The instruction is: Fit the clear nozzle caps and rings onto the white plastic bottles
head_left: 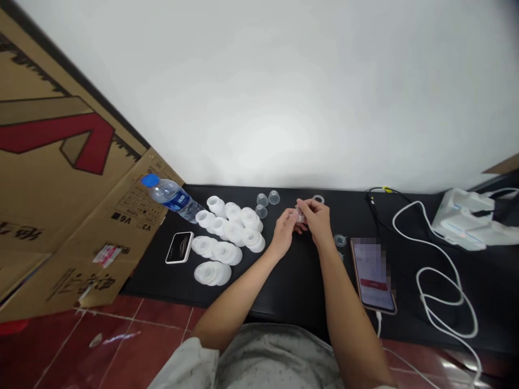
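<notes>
My left hand point(285, 228) and my right hand point(315, 217) meet above the black table, both with closed fingers on one small clear plastic piece point(300, 216). To their left, several clear domed caps point(274, 197) stand on the table. Farther left are several white bottles point(225, 252) grouped in rows, their necks upward. A translucent ring point(318, 199) lies just behind my right hand. Beside my right forearm is another clear round part point(339, 240), with one more partly hidden below it.
A water bottle point(172, 197) with a blue cap leans at the left near a cardboard box point(121, 227). A white-framed device point(179, 247) lies nearby. At right are a phone point(372, 275), white cables point(446, 247) and a white device point(466, 219). A white wall rises behind.
</notes>
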`<state>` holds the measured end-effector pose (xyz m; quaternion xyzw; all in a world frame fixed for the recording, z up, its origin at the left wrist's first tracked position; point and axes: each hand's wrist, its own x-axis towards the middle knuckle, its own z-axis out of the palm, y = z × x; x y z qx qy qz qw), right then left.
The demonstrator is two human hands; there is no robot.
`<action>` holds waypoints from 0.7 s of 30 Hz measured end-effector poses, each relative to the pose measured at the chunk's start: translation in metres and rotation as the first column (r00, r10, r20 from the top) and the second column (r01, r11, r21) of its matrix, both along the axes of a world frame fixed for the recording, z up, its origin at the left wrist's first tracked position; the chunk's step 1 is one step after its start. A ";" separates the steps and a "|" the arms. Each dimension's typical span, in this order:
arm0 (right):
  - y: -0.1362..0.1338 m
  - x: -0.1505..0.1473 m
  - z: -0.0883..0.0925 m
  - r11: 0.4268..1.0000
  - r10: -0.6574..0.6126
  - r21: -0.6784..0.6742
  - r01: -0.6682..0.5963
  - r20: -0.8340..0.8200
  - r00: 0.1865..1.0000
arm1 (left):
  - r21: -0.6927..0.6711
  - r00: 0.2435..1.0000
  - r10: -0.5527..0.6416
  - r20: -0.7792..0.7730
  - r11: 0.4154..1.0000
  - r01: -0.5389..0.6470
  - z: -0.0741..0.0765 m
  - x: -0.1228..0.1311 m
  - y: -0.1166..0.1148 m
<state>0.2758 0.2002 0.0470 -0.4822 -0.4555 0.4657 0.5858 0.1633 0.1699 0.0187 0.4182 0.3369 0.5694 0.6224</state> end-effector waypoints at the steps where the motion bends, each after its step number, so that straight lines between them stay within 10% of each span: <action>1: 0.000 -0.001 -0.001 1.000 -0.013 -0.009 0.013 0.015 1.000 | -0.018 1.000 -0.006 0.014 1.000 0.006 -0.001 0.001 0.001; 13: 0.003 0.003 -0.008 0.994 0.009 -0.112 -0.005 0.035 0.999 | -0.120 0.993 -0.031 0.118 0.992 0.045 -0.007 0.007 0.007; 21: 0.003 0.004 0.003 0.973 -0.199 0.145 0.178 0.147 0.969 | -0.207 0.978 -0.019 0.206 0.976 0.063 -0.007 0.014 0.012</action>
